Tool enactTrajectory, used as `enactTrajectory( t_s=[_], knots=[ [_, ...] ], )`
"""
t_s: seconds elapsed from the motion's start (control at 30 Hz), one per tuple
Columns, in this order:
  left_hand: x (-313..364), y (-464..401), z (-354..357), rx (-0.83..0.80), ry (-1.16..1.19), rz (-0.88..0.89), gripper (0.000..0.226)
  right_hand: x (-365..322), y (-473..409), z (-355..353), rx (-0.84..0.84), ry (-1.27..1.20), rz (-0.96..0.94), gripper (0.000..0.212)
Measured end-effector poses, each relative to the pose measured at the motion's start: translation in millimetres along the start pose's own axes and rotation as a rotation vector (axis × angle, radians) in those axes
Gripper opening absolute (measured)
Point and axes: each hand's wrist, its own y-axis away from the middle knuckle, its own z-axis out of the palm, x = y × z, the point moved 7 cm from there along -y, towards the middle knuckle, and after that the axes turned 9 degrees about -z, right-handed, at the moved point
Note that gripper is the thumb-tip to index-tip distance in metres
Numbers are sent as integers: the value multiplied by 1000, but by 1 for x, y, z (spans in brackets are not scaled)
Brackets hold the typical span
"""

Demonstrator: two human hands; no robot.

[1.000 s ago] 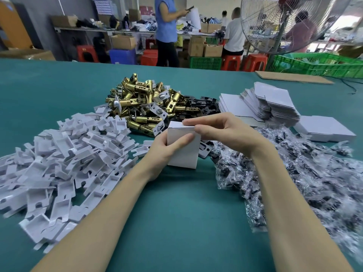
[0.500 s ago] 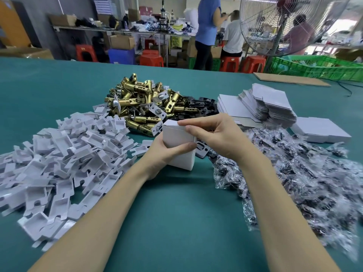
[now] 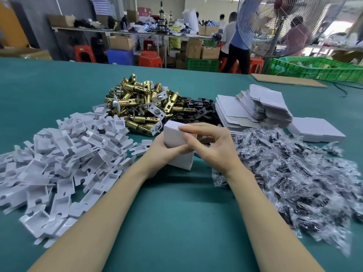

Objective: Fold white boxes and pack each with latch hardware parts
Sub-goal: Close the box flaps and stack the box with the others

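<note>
A small white box [image 3: 174,137] stands upright on the green table [image 3: 172,213] in the middle of the view. My left hand [image 3: 160,153] grips its left side, thumb across the front face. My right hand [image 3: 212,144] holds the box from the right, with its fingers laid over the top and its thumb on the front. Behind the box lies a pile of brass latch bolts [image 3: 141,108] with black plates [image 3: 198,109] beside them. Folded white card inserts [image 3: 59,154] are heaped at the left. Clear bags of dark screws [image 3: 294,173] are heaped at the right.
Stacks of flat white box blanks [image 3: 261,107] and one more flat stack [image 3: 316,130] lie at the back right. A cardboard sheet [image 3: 288,80] and green crates [image 3: 318,69] sit at the far edge, beside a large fan [image 3: 284,26]. People work at benches behind.
My right hand has slid lower over the box top, thumb now on the front face. The box has tilted a little. A person in blue behind has walked to the right.
</note>
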Motion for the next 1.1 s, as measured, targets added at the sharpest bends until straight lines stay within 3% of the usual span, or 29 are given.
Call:
enactTrajectory(
  t_s=[0.23,0.37,0.53,0.67,0.83,0.9,1.1],
  knots=[
    [-1,-1,-4,4,-16,-2,70,11,1,1,76,-40,102,21],
    [-1,-2,2,-14,-84,-26,61,16,0,-10,211,-89,147,18],
    [-3,-2,13,-112,55,-127,47,22,-3,-34,358,-130,189,22],
    [-11,-4,16,-77,184,-177,41,29,-2,-30,231,-89,309,19],
    [-11,-6,6,62,341,-164,34,36,2,-26,76,-30,438,70],
    [-11,-7,1,108,430,-160,29,36,3,-21,-11,53,413,85],
    [-12,-8,-8,174,497,-133,22,27,1,20,-166,327,257,100]
  ],
)
